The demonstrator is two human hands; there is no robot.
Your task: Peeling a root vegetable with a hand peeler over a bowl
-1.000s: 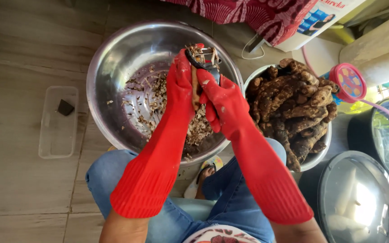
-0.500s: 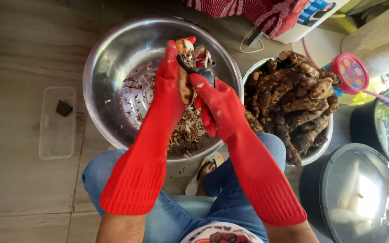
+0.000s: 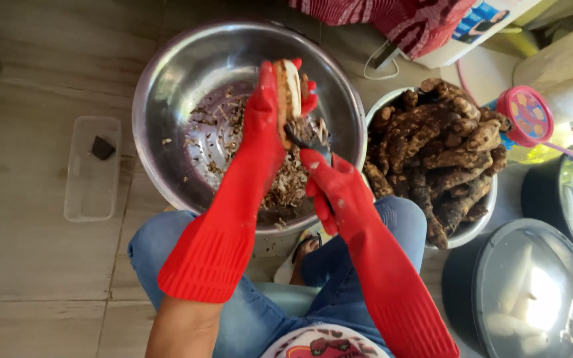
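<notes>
Rubber-gloved hands (image 3: 300,142), knobbly root (image 3: 288,93), peeler (image 3: 305,140).

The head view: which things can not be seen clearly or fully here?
- Peeler: the right hand covers its handle; the blade is too small to tell.
- Root: its far side is behind the left hand.
- Steel bowl: the bottom is partly under peelings and arms.
- Lidded pot: glare hides the contents; cut by the bottom edge.
</notes>
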